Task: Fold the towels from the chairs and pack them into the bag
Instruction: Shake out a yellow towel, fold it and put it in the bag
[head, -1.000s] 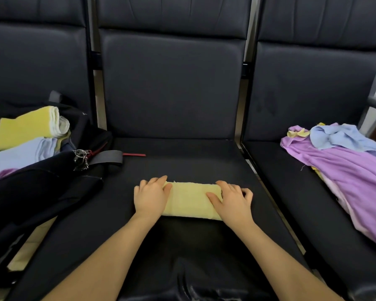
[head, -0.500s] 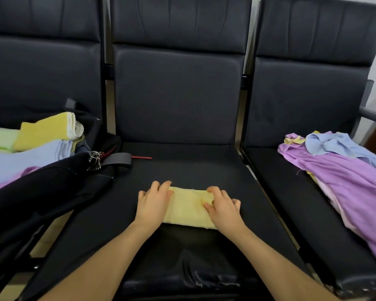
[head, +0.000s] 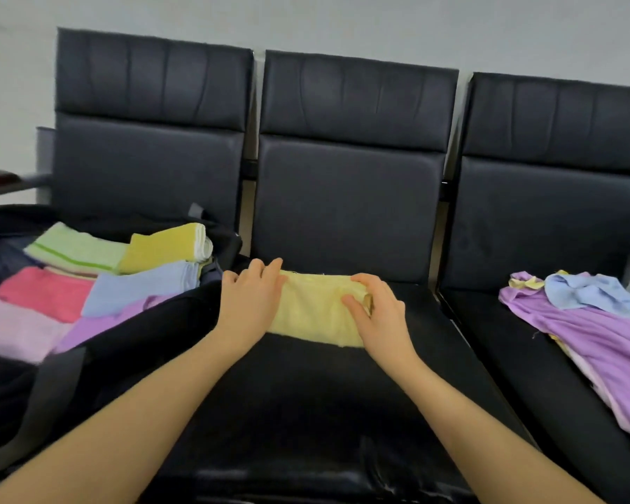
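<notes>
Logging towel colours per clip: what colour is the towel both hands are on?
Pale yellow: the folded towel on the middle seat, seen in the head view.

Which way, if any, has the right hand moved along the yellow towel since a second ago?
Yes. The right hand has slid leftward along the yellow towel, nearer the left hand, folding its end over.

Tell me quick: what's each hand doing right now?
Left hand: open, fingers flat on the folded yellow towel.
Right hand: gripping the towel's right end.
</notes>
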Demonstrator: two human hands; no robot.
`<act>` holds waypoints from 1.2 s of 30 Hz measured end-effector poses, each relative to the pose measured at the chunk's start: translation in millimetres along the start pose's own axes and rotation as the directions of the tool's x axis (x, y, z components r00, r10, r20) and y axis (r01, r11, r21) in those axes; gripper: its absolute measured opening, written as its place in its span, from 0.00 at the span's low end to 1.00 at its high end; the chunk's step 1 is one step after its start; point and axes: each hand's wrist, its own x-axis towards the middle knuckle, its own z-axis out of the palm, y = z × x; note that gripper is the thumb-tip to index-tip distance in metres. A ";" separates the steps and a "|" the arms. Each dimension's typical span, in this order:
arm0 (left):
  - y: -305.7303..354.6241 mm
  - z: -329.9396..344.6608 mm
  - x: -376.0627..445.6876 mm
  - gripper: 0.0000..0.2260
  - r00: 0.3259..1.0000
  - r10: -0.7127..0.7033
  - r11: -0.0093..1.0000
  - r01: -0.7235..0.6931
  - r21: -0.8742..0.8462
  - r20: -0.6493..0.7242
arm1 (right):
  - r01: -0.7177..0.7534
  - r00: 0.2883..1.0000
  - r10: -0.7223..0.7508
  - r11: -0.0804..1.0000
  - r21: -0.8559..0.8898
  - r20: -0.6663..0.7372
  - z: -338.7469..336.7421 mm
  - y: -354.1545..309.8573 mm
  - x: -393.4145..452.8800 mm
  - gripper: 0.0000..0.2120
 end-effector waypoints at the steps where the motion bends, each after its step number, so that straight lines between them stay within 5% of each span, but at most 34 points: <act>1: -8.7 -6.1 3.9 0.16 0.999 -0.033 0.999 0.034 -0.022 0.015 | 0.009 1.000 -0.008 0.999 0.033 -0.021 6.1 -9.5 6.8 0.10; 12: -147.1 -48.2 10.2 0.16 0.962 -0.266 0.958 0.256 -0.129 -0.068 | 0.177 0.984 -0.178 0.980 0.094 0.000 91.9 -122.3 66.5 0.07; 20: -250.3 -44.3 -24.1 0.19 0.848 -0.478 0.841 0.517 -0.158 0.230 | 0.279 0.947 -0.273 0.960 -0.015 0.172 176.9 -181.0 74.9 0.14; 28: -287.8 6.5 -61.2 0.17 0.764 -0.509 0.810 0.581 -0.080 0.398 | 0.221 0.929 -0.107 0.928 -0.299 0.355 227.5 -163.9 60.0 0.15; 33: -282.2 19.1 -68.6 0.16 0.795 -0.482 0.862 0.506 0.038 0.369 | 0.240 0.940 -0.102 0.877 -0.416 0.326 239.4 -156.5 54.1 0.12; 36: -275.5 11.6 -68.4 0.17 0.894 -0.419 0.902 0.430 -0.040 0.159 | 0.243 0.948 -0.117 0.867 -0.434 0.297 243.3 -160.5 55.8 0.12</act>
